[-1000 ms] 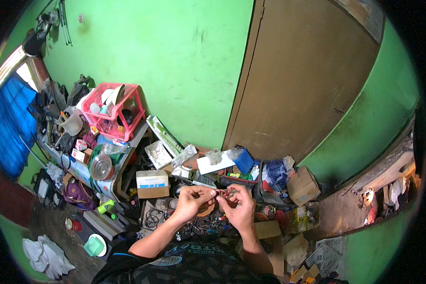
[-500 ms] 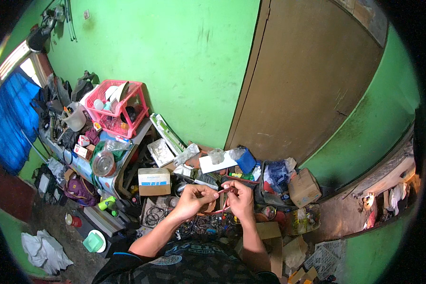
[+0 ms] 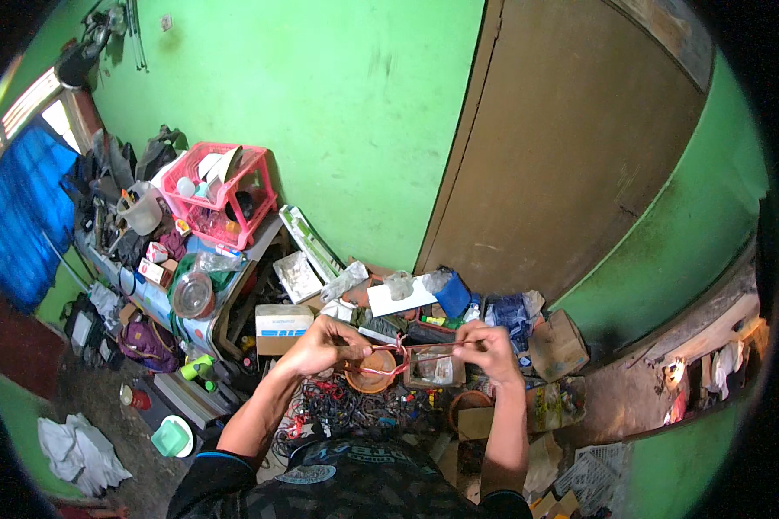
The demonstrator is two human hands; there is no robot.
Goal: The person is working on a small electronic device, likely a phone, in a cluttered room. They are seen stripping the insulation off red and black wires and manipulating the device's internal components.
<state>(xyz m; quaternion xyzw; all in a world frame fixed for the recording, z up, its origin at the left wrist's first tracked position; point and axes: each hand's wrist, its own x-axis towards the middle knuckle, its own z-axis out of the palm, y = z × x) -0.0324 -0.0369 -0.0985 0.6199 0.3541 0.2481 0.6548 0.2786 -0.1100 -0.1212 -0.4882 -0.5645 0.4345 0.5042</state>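
My left hand [image 3: 325,350] pinches one part of a thin reddish cord [image 3: 402,363], and my right hand [image 3: 485,350] pinches it further right. Between them the cord forms a small tangle with loops hanging down. Below it sit an orange bowl [image 3: 368,381] and a box with clear plastic bags [image 3: 434,368]. A dense heap of dark and coloured cables [image 3: 346,415] lies beneath my hands, partly hidden by my arms.
A cluttered table [image 3: 212,333] on the left holds a pink rack [image 3: 238,221]. A purple bag [image 3: 143,346] and white cloth [image 3: 78,454] lie low left. Cardboard boxes [image 3: 558,342] stand right. A green wall [image 3: 320,112] and brown door [image 3: 563,138] are behind.
My hands have moved apart and a little upward, stretching the cord between them. The bowl and plastic-filled box now show below them. The whole view has shifted slightly.
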